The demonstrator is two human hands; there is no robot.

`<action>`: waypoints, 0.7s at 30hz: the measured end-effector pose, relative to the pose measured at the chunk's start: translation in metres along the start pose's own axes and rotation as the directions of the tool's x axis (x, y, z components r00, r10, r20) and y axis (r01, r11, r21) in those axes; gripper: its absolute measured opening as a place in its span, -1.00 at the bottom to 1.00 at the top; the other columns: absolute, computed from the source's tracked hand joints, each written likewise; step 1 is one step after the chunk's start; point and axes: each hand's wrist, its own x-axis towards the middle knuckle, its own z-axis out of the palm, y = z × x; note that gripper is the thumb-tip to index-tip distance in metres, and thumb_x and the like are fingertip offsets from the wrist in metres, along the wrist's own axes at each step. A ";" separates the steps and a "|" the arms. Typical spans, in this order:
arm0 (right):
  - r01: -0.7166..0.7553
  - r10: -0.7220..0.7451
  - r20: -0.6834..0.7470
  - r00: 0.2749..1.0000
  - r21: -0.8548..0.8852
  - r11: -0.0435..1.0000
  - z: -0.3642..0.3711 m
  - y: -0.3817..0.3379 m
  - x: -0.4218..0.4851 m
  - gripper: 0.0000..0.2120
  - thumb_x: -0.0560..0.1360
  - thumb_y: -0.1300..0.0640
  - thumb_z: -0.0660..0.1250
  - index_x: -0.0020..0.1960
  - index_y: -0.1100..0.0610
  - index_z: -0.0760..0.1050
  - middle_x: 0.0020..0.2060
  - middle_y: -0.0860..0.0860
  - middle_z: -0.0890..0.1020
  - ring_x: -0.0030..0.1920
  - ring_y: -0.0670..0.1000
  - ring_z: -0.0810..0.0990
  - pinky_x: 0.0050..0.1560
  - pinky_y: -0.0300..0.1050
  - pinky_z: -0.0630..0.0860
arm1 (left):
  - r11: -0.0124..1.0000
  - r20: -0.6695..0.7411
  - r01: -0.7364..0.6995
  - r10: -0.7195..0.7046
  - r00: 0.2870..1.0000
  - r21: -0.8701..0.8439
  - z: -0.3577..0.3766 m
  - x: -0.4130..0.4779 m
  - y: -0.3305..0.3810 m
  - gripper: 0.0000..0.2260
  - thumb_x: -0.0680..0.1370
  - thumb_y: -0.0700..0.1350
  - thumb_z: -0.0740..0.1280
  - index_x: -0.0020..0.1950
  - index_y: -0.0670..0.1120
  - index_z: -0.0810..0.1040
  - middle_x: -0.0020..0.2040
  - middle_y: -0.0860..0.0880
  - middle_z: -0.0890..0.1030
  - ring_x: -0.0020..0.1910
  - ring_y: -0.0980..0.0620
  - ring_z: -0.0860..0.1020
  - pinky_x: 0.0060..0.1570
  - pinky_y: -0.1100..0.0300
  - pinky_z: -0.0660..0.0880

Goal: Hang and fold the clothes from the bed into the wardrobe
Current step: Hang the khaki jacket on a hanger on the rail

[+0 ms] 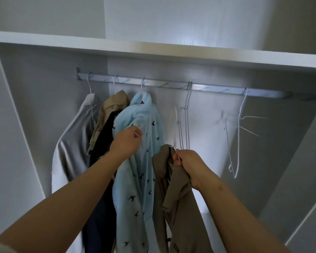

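A metal rail (pixel 171 84) runs across the wardrobe under a white shelf (pixel 153 50). On it hang a grey garment (pixel 75 128), a beige and dark garment (pixel 106 114) and a light blue fleece with bird prints (pixel 142 161). My left hand (pixel 126 141) grips the blue fleece at its shoulder, a bit of white hanger wire showing at the fingers. My right hand (pixel 188 163) holds a brown garment (pixel 173 198) on a white hanger, below the rail and just right of the fleece.
Two empty white wire hangers (pixel 184 125) hang together at mid rail, and another empty hanger (pixel 233 136) further right. The wardrobe's side panels (pixel 13 125) close in on left and right. A white ledge (pixel 213 232) lies low inside.
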 end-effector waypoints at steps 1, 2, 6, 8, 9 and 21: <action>0.015 -0.015 -0.017 1.000 0.002 1.000 0.002 -0.008 0.009 -0.61 0.62 0.18 0.12 -0.39 0.19 0.35 -0.67 -0.04 0.37 -0.47 -0.06 0.31 -0.41 -0.27 0.31 | 1.000 0.000 -0.005 0.005 1.000 0.002 0.000 0.011 -0.001 -0.92 0.57 -0.14 0.22 0.00 -0.02 0.49 -0.06 0.03 0.52 -0.11 0.06 0.49 -0.14 0.23 0.39; 0.032 -0.032 -0.033 0.999 0.007 0.999 0.004 -0.015 0.019 -0.61 0.61 0.19 0.12 -0.39 0.19 0.35 -0.70 -0.06 0.37 -0.47 -0.06 0.32 -0.41 -0.26 0.31 | 1.000 -0.004 -0.019 0.019 1.000 0.015 0.000 0.022 -0.002 -0.90 0.57 -0.15 0.22 0.03 -0.04 0.51 -0.03 0.01 0.53 -0.08 0.04 0.50 -0.12 0.22 0.40; 0.086 -0.080 -0.060 0.995 0.098 0.991 0.009 -0.045 0.059 -0.62 0.60 0.21 0.12 -0.39 0.17 0.36 -0.71 -0.08 0.39 -0.55 -0.10 0.35 -0.47 -0.31 0.35 | 0.995 -0.029 -0.074 0.076 0.997 0.069 -0.001 0.068 -0.001 -0.81 0.58 -0.16 0.21 0.15 -0.09 0.53 0.11 -0.06 0.57 0.08 -0.02 0.50 -0.03 0.22 0.39; 0.116 -0.106 -0.073 0.992 0.152 0.982 0.016 -0.061 0.081 -0.62 0.60 0.22 0.11 -0.39 0.18 0.35 -0.71 -0.08 0.38 -0.64 -0.15 0.34 -0.53 -0.32 0.34 | 0.989 -0.023 -0.115 0.118 0.993 0.090 -0.004 0.092 -0.002 -0.81 0.57 -0.16 0.21 0.15 -0.10 0.53 0.12 -0.08 0.57 0.06 -0.03 0.51 -0.04 0.22 0.39; 0.128 -0.115 -0.084 0.990 0.165 0.978 0.017 -0.068 0.087 -0.62 0.60 0.22 0.11 -0.39 0.18 0.35 -0.72 -0.08 0.37 -0.67 -0.17 0.33 -0.58 -0.34 0.32 | 0.986 -0.016 -0.139 0.141 0.990 0.093 -0.004 0.098 -0.002 -0.81 0.57 -0.15 0.23 0.14 -0.12 0.54 0.13 -0.09 0.57 0.07 -0.03 0.51 -0.02 0.21 0.40; 0.156 -0.138 -0.193 0.971 0.085 0.984 0.068 -0.103 0.206 -0.64 0.60 0.30 0.10 -0.37 0.20 0.33 -0.53 0.06 0.39 -0.46 -0.03 0.30 -0.46 -0.26 0.30 | 0.950 0.180 -0.267 0.238 0.955 0.161 0.016 0.163 -0.037 -0.66 0.52 -0.11 0.30 0.29 -0.01 0.42 0.30 -0.12 0.27 0.29 -0.11 0.31 0.27 0.21 0.23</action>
